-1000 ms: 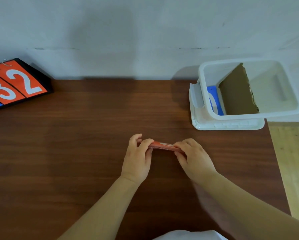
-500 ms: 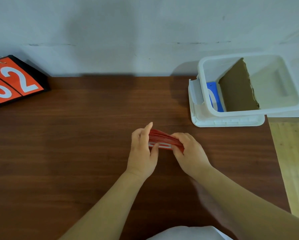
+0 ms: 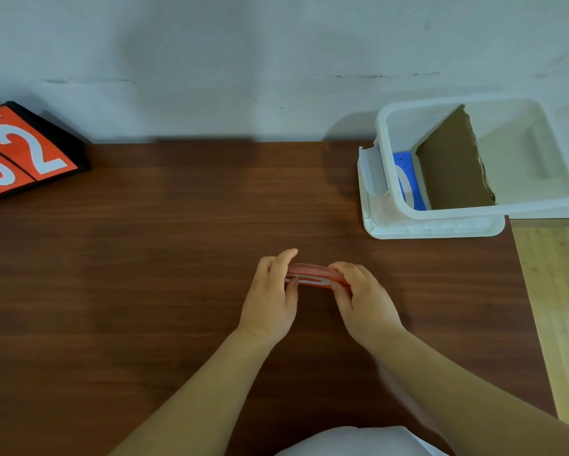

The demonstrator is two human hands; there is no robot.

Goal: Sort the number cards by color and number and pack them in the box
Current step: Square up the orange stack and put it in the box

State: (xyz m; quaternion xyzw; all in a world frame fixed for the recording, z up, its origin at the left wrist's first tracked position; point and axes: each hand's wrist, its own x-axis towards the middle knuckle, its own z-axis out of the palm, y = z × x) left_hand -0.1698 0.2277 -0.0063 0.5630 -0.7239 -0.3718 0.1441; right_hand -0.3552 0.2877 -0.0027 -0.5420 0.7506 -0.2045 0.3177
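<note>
A stack of red number cards (image 3: 312, 275) with white print is held edge-on just above the middle of the brown table (image 3: 145, 258). My left hand (image 3: 273, 297) pinches its left end and my right hand (image 3: 363, 301) grips its right end. At the back right stands a white plastic box (image 3: 474, 205) split by a brown cardboard divider (image 3: 454, 166). A blue card (image 3: 408, 182) with a white digit lies in the box's left compartment.
A black flip scoreboard (image 3: 23, 156) showing red cards 3 and 2 sits at the back left against the wall. The box rests on its white lid (image 3: 424, 228). The table's right edge drops to a wooden floor (image 3: 559, 291).
The red stack has tilted back to nearly flat and squared up between both hands. My left fingers have shifted along its left end.
</note>
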